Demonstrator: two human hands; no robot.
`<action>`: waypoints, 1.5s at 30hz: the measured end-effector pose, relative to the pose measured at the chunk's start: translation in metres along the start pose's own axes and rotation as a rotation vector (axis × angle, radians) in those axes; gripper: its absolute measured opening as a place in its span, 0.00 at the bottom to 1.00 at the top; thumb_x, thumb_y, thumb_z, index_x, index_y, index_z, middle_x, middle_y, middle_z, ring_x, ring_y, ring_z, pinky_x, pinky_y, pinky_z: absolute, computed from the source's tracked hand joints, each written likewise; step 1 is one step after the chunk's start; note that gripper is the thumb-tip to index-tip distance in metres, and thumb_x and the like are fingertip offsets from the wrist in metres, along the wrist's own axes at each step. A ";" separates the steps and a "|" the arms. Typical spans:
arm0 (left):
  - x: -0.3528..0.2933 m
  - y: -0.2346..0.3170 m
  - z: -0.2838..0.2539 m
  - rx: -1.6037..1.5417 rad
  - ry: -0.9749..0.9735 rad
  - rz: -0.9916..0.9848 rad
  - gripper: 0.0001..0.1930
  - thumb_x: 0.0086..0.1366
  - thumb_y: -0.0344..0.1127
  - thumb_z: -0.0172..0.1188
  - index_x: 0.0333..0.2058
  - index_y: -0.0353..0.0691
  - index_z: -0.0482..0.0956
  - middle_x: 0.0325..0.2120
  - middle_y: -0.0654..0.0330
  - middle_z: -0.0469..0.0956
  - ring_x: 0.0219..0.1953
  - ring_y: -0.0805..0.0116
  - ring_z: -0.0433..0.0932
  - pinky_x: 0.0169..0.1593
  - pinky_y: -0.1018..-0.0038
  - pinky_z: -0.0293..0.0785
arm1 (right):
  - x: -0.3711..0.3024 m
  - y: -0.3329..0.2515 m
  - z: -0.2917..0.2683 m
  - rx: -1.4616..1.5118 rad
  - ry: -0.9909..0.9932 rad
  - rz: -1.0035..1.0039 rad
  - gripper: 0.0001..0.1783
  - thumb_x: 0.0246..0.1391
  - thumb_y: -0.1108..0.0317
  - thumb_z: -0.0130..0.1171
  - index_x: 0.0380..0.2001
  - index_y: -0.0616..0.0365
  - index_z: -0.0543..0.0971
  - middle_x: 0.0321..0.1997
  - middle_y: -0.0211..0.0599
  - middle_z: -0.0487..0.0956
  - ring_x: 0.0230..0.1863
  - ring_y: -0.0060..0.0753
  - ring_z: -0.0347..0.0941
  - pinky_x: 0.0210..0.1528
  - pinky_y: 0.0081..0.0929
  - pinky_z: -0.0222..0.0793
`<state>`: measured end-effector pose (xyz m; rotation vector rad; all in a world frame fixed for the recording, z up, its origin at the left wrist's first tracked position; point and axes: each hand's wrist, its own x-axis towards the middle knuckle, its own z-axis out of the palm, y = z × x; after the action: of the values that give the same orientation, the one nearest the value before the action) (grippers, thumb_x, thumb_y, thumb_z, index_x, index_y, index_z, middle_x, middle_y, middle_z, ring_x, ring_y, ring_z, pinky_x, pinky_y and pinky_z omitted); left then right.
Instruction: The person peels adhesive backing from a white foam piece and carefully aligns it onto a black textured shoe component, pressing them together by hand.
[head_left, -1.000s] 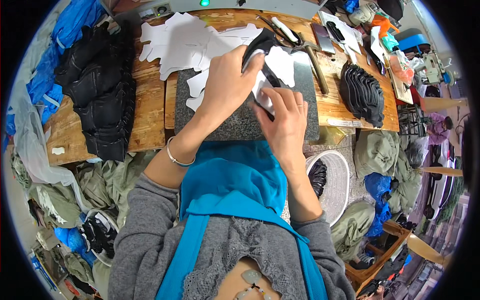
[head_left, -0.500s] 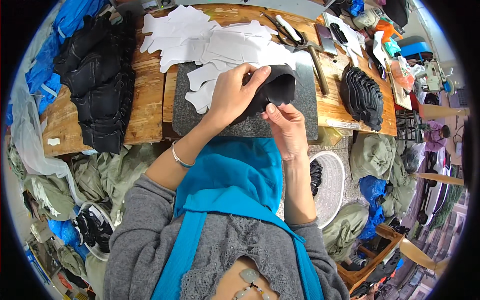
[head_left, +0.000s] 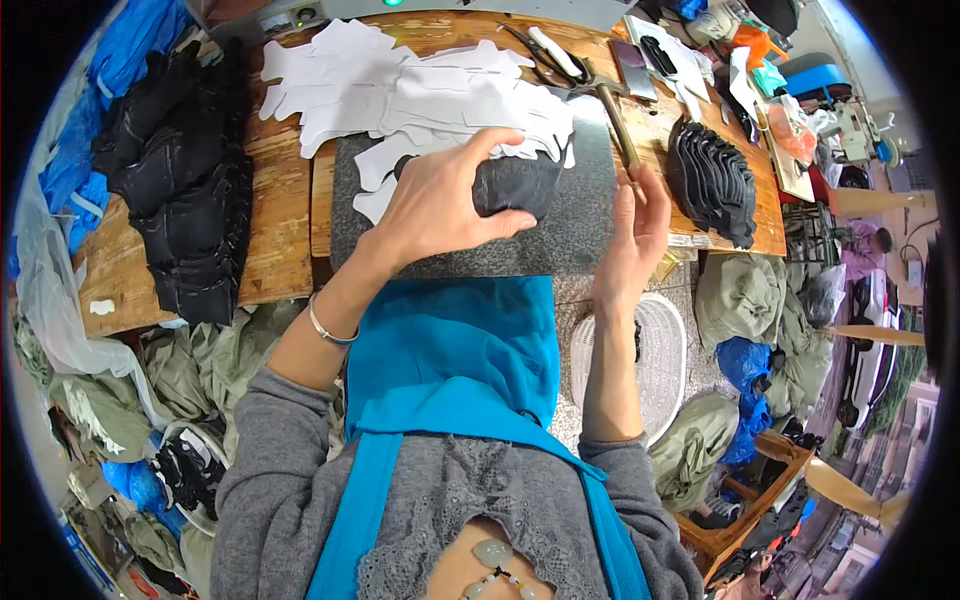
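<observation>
A black shoe-upper piece (head_left: 520,188) lies on the dark stone slab (head_left: 575,245), its curved edge against the white cut-out pieces (head_left: 450,95). My left hand (head_left: 435,205) rests over its left part, thumb and forefinger spread wide, the other fingers hidden beneath the palm. At the slab's right edge my right hand (head_left: 632,230) is raised with fingers stretched. Its fingertips are at the near end of a hammer's wooden handle (head_left: 618,125); whether they touch it cannot be made out.
Black uppers (head_left: 195,190) are heaped on the table's left side, and a stack of black pieces (head_left: 712,185) stands at the right. Scissors (head_left: 535,60) lie beyond the hammer. Below the table edge sits a white basket (head_left: 665,365).
The black piece was held up between both hands; now it lies on the slab. My right hand has let go and moved right to the hammer handle. The view has shifted slightly.
</observation>
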<state>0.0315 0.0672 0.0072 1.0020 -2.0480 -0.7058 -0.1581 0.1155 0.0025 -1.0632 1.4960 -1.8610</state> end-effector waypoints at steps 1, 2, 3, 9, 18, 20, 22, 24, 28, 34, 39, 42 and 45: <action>0.000 0.005 0.000 0.007 -0.036 0.031 0.32 0.41 0.43 0.70 0.47 0.46 0.69 0.32 0.51 0.78 0.33 0.54 0.78 0.37 0.67 0.74 | 0.003 -0.010 -0.001 -0.160 -0.178 -0.121 0.15 0.51 0.69 0.59 0.41 0.62 0.74 0.43 0.39 0.74 0.47 0.30 0.69 0.49 0.27 0.63; 0.000 0.010 0.003 0.004 -0.083 0.050 0.32 0.41 0.41 0.71 0.47 0.45 0.69 0.35 0.51 0.77 0.34 0.52 0.78 0.37 0.66 0.74 | 0.005 -0.018 -0.003 -0.322 -0.356 -0.238 0.16 0.49 0.68 0.60 0.41 0.62 0.75 0.42 0.40 0.75 0.46 0.32 0.70 0.48 0.28 0.63; 0.001 0.014 0.007 -0.007 -0.084 0.116 0.33 0.40 0.41 0.71 0.47 0.44 0.69 0.35 0.51 0.77 0.34 0.52 0.78 0.38 0.66 0.74 | 0.008 -0.023 -0.006 -0.490 -0.529 -0.359 0.17 0.47 0.68 0.62 0.41 0.61 0.75 0.42 0.40 0.75 0.45 0.35 0.70 0.48 0.30 0.63; -0.009 0.021 0.025 0.061 0.109 0.458 0.28 0.42 0.39 0.70 0.43 0.39 0.72 0.34 0.56 0.73 0.39 0.57 0.73 0.42 0.66 0.71 | 0.023 -0.005 -0.040 -0.679 -0.783 -0.296 0.16 0.40 0.63 0.68 0.30 0.61 0.79 0.25 0.39 0.78 0.30 0.38 0.73 0.39 0.31 0.66; -0.133 -0.070 0.133 0.093 -0.541 -0.045 0.22 0.59 0.46 0.56 0.47 0.37 0.70 0.40 0.46 0.74 0.44 0.49 0.73 0.48 0.60 0.68 | 0.109 0.032 -0.107 -1.142 -0.139 -0.462 0.14 0.45 0.60 0.63 0.27 0.58 0.75 0.22 0.40 0.77 0.27 0.43 0.73 0.37 0.33 0.65; -0.130 -0.069 0.136 0.135 -0.709 -0.169 0.27 0.58 0.50 0.57 0.49 0.38 0.67 0.44 0.45 0.72 0.48 0.48 0.70 0.51 0.59 0.66 | 0.119 0.049 -0.118 -1.258 -0.162 -0.546 0.14 0.45 0.59 0.62 0.28 0.56 0.73 0.22 0.39 0.77 0.28 0.43 0.72 0.39 0.34 0.64; -0.113 -0.069 0.134 0.141 -1.054 -0.262 0.27 0.56 0.51 0.58 0.49 0.38 0.68 0.45 0.46 0.71 0.49 0.48 0.69 0.51 0.60 0.66 | 0.124 0.063 -0.119 -1.322 -0.185 -0.580 0.14 0.47 0.59 0.60 0.30 0.56 0.71 0.23 0.42 0.76 0.29 0.46 0.73 0.36 0.36 0.65; -0.103 -0.070 0.134 0.134 -1.260 -0.298 0.27 0.56 0.51 0.59 0.47 0.38 0.69 0.45 0.47 0.71 0.49 0.49 0.69 0.50 0.60 0.66 | 0.130 0.074 -0.119 -1.338 -0.204 -0.530 0.14 0.48 0.59 0.59 0.30 0.56 0.69 0.24 0.43 0.77 0.30 0.47 0.74 0.34 0.39 0.66; -0.121 -0.086 0.149 0.027 -1.052 -0.195 0.21 0.56 0.46 0.59 0.43 0.38 0.70 0.39 0.49 0.74 0.44 0.48 0.72 0.46 0.60 0.68 | 0.140 0.092 -0.121 -1.400 -0.244 -0.443 0.15 0.50 0.58 0.57 0.33 0.56 0.67 0.26 0.43 0.77 0.31 0.48 0.74 0.29 0.43 0.68; -0.115 -0.095 0.194 0.129 -0.981 -0.431 0.15 0.62 0.43 0.49 0.41 0.39 0.70 0.38 0.48 0.74 0.44 0.46 0.71 0.45 0.58 0.68 | 0.150 0.095 -0.117 -1.499 -0.296 -0.370 0.20 0.49 0.54 0.58 0.35 0.56 0.66 0.25 0.42 0.78 0.29 0.49 0.76 0.27 0.43 0.70; -0.122 -0.094 0.253 0.226 -0.245 -0.179 0.19 0.65 0.44 0.40 0.43 0.34 0.70 0.43 0.43 0.72 0.46 0.49 0.71 0.50 0.59 0.65 | 0.163 0.099 -0.119 -1.617 -0.254 -0.307 0.19 0.48 0.55 0.58 0.33 0.57 0.66 0.26 0.43 0.78 0.29 0.49 0.76 0.29 0.42 0.71; -0.098 -0.072 0.248 0.107 -0.412 -0.306 0.20 0.66 0.43 0.39 0.43 0.31 0.71 0.44 0.43 0.72 0.48 0.45 0.69 0.53 0.59 0.63 | 0.164 0.102 -0.134 -1.620 -0.249 -0.325 0.18 0.46 0.57 0.60 0.31 0.58 0.67 0.27 0.43 0.78 0.31 0.48 0.76 0.30 0.42 0.71; -0.086 -0.080 0.248 0.131 -0.435 -0.233 0.16 0.62 0.36 0.42 0.43 0.33 0.71 0.45 0.43 0.71 0.48 0.46 0.69 0.52 0.58 0.65 | 0.173 0.103 -0.133 -1.648 -0.281 -0.342 0.17 0.45 0.57 0.59 0.32 0.57 0.68 0.28 0.42 0.77 0.32 0.48 0.75 0.31 0.44 0.70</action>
<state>-0.0970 0.1322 -0.2260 1.2632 -2.3970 -0.9913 -0.3726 0.0260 -0.0643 -2.1464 2.6859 -0.1411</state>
